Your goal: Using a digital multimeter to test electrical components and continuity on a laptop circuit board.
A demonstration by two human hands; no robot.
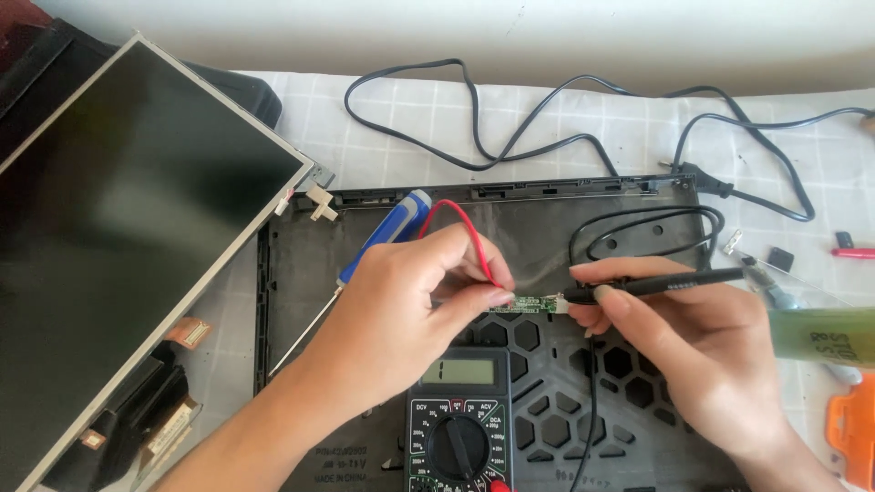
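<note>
**Two hands probing a small circuit strip**

Left hand [415, 296] pinching red probe lead [465, 232] onto green circuit strip [536, 303]; right hand [679, 333] gripping black probe [656, 285] at the strip's other end. Below, near the black panel's [547, 214] front edge, multimeter [458, 419]. Blue screwdriver [383, 239] partly hidden behind left hand. Display panel [118, 237] beyond left edge.
</note>
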